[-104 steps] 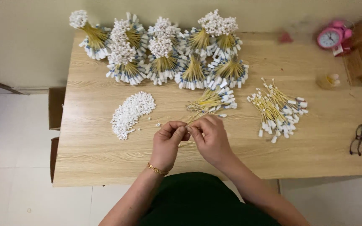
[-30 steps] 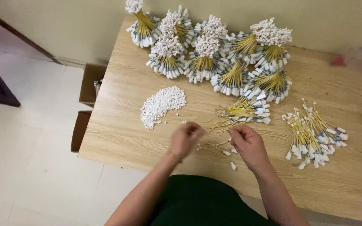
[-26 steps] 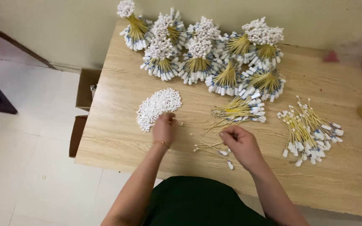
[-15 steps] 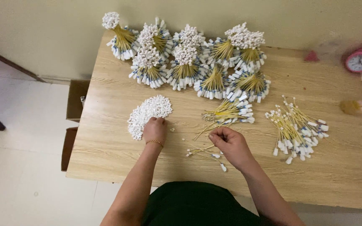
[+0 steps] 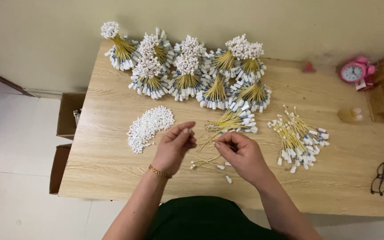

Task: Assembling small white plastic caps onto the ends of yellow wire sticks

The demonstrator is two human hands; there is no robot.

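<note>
Half a second back the left hand [image 5: 173, 149] lay on the pile of small white caps [image 5: 149, 127]; now it has lifted clear and come toward the right hand [image 5: 241, 155], fingertips pinched together. Whether 1 cap sits in that pinch I cannot tell, it is too small to see. The right hand is closed lightly on a thin yellow wire [image 5: 205, 141], which juts out toward 10 o'clock.

Just below the hands, at 6 o'clock, lie a few loose wires [image 5: 207, 163] on the wooden table [image 5: 112, 178]. Beyond, at 12 o'clock, rests a small fan of wires [image 5: 233, 122]; at 2 o'clock, a scattered heap of capped wires [image 5: 298, 140]; farthest off, tied bundles [image 5: 187, 71] stand against the wall.

Risk, as I judge it: a tiny cap could slip from the pinch and roll off, or a sleeve could sweep the loose wires over the near edge.
</note>
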